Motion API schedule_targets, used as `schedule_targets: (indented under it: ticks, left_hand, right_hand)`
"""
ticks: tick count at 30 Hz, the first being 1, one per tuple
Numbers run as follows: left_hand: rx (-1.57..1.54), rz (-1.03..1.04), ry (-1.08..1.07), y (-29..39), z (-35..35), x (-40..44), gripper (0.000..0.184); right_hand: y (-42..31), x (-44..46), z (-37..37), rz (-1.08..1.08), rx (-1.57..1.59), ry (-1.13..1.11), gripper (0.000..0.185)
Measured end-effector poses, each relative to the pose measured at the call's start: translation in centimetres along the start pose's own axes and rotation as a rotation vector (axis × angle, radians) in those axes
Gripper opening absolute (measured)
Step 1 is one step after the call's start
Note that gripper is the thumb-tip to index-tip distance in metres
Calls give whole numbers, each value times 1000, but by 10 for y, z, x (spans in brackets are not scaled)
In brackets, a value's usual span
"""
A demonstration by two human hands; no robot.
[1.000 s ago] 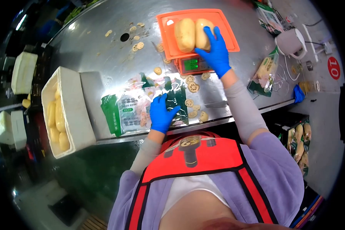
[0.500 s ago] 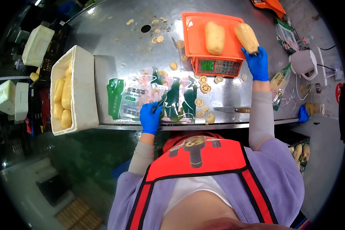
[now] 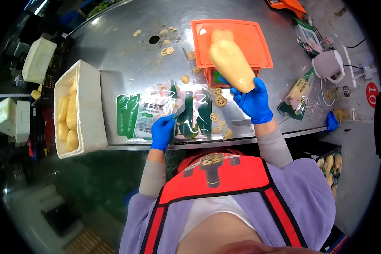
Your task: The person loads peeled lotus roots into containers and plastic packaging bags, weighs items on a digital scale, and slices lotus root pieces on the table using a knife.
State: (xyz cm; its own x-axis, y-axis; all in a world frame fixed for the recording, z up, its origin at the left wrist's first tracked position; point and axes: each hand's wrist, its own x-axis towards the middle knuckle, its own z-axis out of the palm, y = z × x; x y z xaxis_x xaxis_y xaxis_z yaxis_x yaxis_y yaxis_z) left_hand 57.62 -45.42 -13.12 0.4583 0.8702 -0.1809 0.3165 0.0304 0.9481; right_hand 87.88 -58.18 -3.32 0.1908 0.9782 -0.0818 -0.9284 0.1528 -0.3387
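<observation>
My right hand point(image 3: 255, 103), in a blue glove, grips the lower end of a peeled lotus root point(image 3: 233, 65) raised in front of the orange scale point(image 3: 258, 46). Behind it, a second lotus root point(image 3: 222, 34) is partly hidden on the scale's tray. My left hand point(image 3: 163, 130), also gloved, pinches the edge of a green and clear plastic bag point(image 3: 150, 114) at the front of the metal table. More printed bags point(image 3: 201, 114) lie flat just right of that hand.
A white foam box point(image 3: 93, 110) of lotus roots stands at the left. Sliced pieces point(image 3: 220, 100) and a knife point(image 3: 241, 122) lie near the front edge. At the right are a filled bag point(image 3: 298, 93) and a kettle point(image 3: 327, 65).
My right hand took one lotus root off the scale and has brought it left and nearer to me. My left hand has closed on the bag's edge and lifted it slightly.
</observation>
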Motion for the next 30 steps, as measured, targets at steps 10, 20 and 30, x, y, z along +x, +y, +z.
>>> schedule_targets:
  ticks: [10, 20, 30]
  left_hand:
    - [-141, -113, 71, 4, -7, 5, 21]
    - [-306, -231, 7, 24, -1, 10, 10]
    - [67, 263, 203, 15, -2, 20, 3]
  right_hand:
    - [33, 3, 20, 124, -357, 16, 65]
    - [110, -6, -29, 370, -589, 55, 57]
    - [114, -2, -14, 100, -1139, 31, 64]
